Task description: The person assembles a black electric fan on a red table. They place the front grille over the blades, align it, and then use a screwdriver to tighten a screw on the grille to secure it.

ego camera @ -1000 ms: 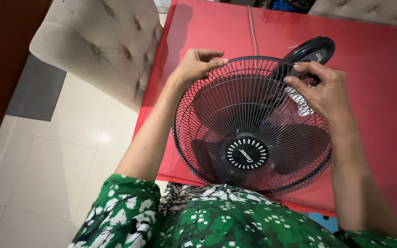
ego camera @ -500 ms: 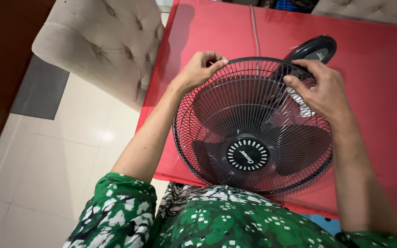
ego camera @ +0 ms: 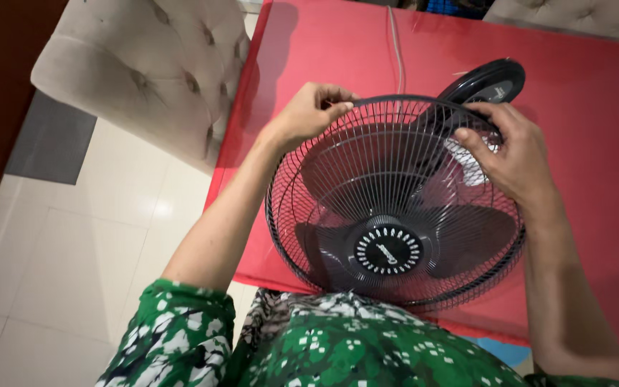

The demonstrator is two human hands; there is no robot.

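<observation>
Fingers of left hand (ego camera: 308, 109) and right hand (ego camera: 511, 159) pinch the fan grille (ego camera: 395, 208) rim, far side; wires could bend if squeezed unevenly.

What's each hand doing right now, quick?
Left hand: fingers pinched shut on the fan guard rim, upper left.
Right hand: fingers curled shut on the fan guard rim, upper right.
</observation>
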